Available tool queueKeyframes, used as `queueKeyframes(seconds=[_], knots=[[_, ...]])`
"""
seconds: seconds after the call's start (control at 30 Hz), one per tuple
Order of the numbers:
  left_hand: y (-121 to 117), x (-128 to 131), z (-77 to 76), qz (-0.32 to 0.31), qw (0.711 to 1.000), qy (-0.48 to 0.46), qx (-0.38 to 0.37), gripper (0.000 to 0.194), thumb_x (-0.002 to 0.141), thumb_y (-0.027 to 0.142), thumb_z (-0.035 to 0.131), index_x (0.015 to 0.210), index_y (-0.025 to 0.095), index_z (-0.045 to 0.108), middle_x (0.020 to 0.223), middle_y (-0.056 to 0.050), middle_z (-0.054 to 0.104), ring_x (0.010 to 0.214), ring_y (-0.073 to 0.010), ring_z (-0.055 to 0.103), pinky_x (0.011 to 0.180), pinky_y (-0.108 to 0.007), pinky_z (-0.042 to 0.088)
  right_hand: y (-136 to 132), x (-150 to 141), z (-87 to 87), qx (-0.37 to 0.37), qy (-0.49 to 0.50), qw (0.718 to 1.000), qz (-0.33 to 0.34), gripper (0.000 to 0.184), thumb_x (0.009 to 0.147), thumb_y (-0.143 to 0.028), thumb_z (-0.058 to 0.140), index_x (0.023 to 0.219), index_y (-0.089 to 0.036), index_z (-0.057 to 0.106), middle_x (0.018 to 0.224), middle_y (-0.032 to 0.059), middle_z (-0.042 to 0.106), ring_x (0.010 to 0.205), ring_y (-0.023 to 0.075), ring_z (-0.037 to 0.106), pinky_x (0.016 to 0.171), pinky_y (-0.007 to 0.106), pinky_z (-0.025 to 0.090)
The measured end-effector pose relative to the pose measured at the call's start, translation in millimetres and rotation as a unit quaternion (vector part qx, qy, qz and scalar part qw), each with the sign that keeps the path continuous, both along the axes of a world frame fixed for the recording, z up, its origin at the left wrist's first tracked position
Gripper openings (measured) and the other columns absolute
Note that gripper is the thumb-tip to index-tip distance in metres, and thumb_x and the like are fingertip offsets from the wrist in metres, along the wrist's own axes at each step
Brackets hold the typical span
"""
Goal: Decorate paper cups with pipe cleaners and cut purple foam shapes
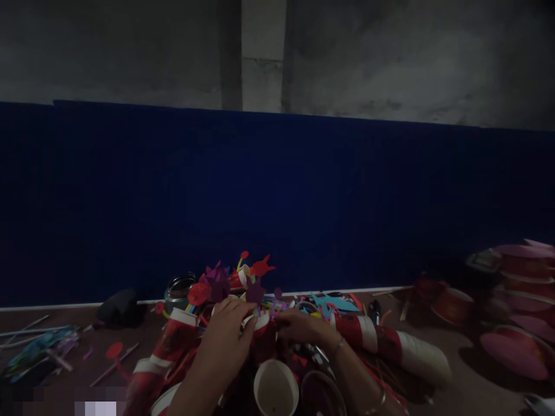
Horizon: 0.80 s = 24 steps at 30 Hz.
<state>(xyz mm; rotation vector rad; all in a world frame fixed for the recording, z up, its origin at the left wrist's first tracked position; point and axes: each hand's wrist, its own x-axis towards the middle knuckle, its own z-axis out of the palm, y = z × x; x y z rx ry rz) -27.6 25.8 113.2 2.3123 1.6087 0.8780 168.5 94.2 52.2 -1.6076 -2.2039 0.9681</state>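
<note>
Left hand (228,330) and right hand (304,328) at a red cup (264,342)

The red cup is between the 2 hands, amid clutter on a brown surface (468,396); a purple cutout (255,290) shows just above its rim. The left hand lies at the cup's left side, thumb near the rim; how firmly it grips cannot be told. The right hand curls in from the opposite side, fingertips partly hidden, so its grip cannot be told either. Nearer the viewer, a pale cup (276,388) turns its open mouth upward. At right, a stack of cups (396,345) lies on its side; at left, a jar (177,301) stands beyond tilted cups (173,341). A blue panel (277,196) rises behind.
</note>
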Motion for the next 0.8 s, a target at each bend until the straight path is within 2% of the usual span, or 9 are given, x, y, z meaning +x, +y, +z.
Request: queueKeyframes(seconds=[0.07,0.13,0.17,0.23,0.5,0.8], knots=[[-1.6,-0.7,-0.3,-0.017,0.999,0.022,-0.017,0.026,0.083,0.023,0.043,0.099,0.02,0.064,0.103,-0.006,0.065,0.102,-0.0229,0.052,0.091,-0.039,0.038,18.0,6.8,-2.8,0.036,-0.048,0.997,-0.051,0.012,0.079,-0.02,0.058,0.075,-0.013,0.067,0.071,0.004,0.067,0.071,0.0188,0.062,0.063,0.027,0.047],[-3.2,-2.3,-2.0,-0.034,0.997,0.049,-0.045,0.028,0.08,0.022,0.046,0.102,0.019,0.063,0.107,-0.007,0.064,0.105,-0.0238,0.052,0.093,-0.04,0.036,34.1,7.0,-8.4,0.082,-0.08,0.989,-0.095,0.018,0.086,-0.025,0.054,0.097,-0.014,0.062,0.096,0.0073,0.064,0.087,0.0205,0.061,0.073,0.034,0.049],[-3.9,-3.4,-3.2,-0.039,0.996,0.062,-0.059,0.03,0.078,0.021,0.048,0.105,0.018,0.062,0.109,-0.008,0.063,0.106,-0.0241,0.051,0.094,-0.04,0.036,40.6,4.8,-12.0,0.101,-0.091,0.985,-0.104,0.024,0.087,-0.028,0.053,0.107,-0.015,0.057,0.107,0.0071,0.06,0.092,0.0198,0.059,0.077,0.037,0.049],[-5.0,-6.1,-5.6,-0.037,0.992,0.083,-0.087,0.034,0.076,0.021,0.049,0.108,0.019,0.061,0.11,-0.008,0.063,0.107,-0.0246,0.051,0.093,-0.04,0.036,50.6,-3.3,-19.3,0.134,-0.104,0.98,-0.104,0.029,0.088,-0.03,0.052,0.113,-0.017,0.052,0.115,0.0073,0.055,0.096,0.0199,0.057,0.08,0.04,0.049],[-7.5,-13.6,-5.6,0.007,0.982,0.133,-0.136,0.035,0.076,0.025,0.046,0.107,0.02,0.061,0.106,-0.009,0.065,0.105,-0.0264,0.053,0.091,-0.041,0.036,68.5,-36.5,-37.0,0.195,-0.128,0.97,-0.063,0.027,0.088,-0.03,0.052,0.111,-0.016,0.054,0.112,0.0068,0.057,0.095,0.0198,0.058,0.08,0.04,0.049],[-6.7,-12.6,-7.1,0.011,0.982,0.134,-0.136,0.036,0.076,0.026,0.047,0.108,0.019,0.061,0.107,-0.01,0.064,0.105,-0.0278,0.054,0.09,-0.042,0.038,74.1,-48.5,-43.3,0.186,-0.2,0.957,-0.098,0.028,0.088,-0.03,0.052,0.113,-0.017,0.053,0.114,0.0073,0.056,0.095,0.0198,0.058,0.08,0.04,0.049]])
